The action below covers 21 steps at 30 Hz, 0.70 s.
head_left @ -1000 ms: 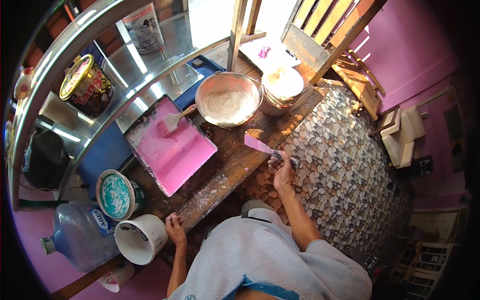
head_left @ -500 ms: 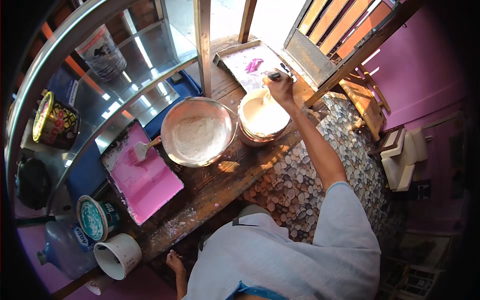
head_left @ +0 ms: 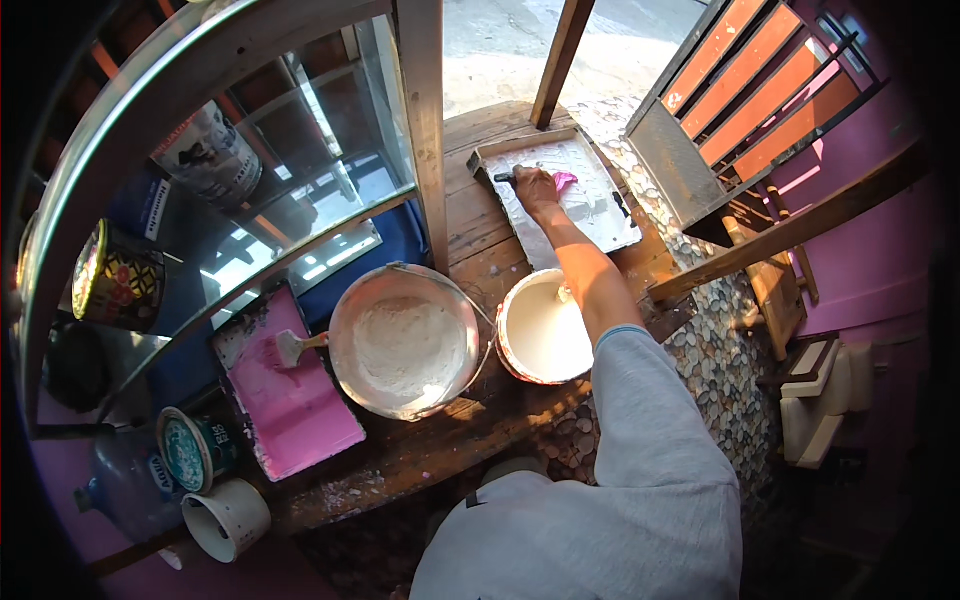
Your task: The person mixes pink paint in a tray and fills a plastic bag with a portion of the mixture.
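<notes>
My right hand (head_left: 538,193) is over the far white paint tray (head_left: 600,236), closed around a black handle (head_left: 506,178). I cannot make out the rest of that tool under the hand. Beside my fingers, a crumpled bright pink piece (head_left: 564,181) lies in the tray. Below my right forearm stands a bucket of cream paint (head_left: 540,330), with something pale against its inner right wall, partly hidden by the arm. Left of it is a wider bucket (head_left: 404,340) with a whitish, powdery-looking layer inside. My left hand is out of view.
At left, a pink-coated paint tray (head_left: 300,425) holds a flat paintbrush (head_left: 296,347). Near it stand a teal-stained tub (head_left: 187,450), a white pail (head_left: 226,520) and a clear plastic jug (head_left: 125,485). A glass case (head_left: 330,130) and wooden posts (head_left: 421,120) border the wooden bench (head_left: 440,440).
My right hand has moved from above the cream paint bucket to the far tray, still gripping the dark handle. The view has shifted, and my left hand has dropped out of it.
</notes>
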Tool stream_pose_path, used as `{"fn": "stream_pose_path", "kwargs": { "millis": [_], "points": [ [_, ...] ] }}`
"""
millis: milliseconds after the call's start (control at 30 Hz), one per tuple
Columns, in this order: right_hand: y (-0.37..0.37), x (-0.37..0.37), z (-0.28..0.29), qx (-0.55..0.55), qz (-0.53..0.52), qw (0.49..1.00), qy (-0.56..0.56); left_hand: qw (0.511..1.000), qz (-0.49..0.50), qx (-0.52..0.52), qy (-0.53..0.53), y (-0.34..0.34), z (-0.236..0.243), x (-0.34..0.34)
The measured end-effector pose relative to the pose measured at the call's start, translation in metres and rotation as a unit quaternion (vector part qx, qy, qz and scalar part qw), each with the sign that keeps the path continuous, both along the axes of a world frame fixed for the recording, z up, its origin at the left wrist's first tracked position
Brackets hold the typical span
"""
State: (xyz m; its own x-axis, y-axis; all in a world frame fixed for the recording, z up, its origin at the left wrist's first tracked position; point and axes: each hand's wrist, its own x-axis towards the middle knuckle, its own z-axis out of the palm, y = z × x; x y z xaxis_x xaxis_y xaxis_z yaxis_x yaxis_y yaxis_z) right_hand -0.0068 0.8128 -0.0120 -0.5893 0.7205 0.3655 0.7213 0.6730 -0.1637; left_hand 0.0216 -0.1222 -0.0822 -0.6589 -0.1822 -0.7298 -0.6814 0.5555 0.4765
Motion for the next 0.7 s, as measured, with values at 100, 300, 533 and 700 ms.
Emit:
{"fn": "stream_pose_path", "kwargs": {
  "millis": [100, 300, 533, 700],
  "points": [
    [0.001, -0.027, -0.007, 0.001, -0.021, 1.0, 0.02, 0.999, 0.039, 0.006, 0.023, 0.001, 0.009, 0.026],
    [-0.018, -0.049, -0.023, -0.086, -0.007, 0.994, -0.073, 0.983, 0.055, 0.12, 0.132, 0.052, 0.067, -0.005],
    [-0.028, -0.028, -0.002, -0.12, 0.015, 0.982, -0.144, 0.971, -0.028, 0.107, 0.214, 0.133, 0.104, -0.134],
    [-0.049, -0.03, 0.061, -0.102, 0.041, 0.986, -0.126, 0.906, -0.115, 0.193, 0.358, 0.145, 0.053, -0.243]
  ]
}}
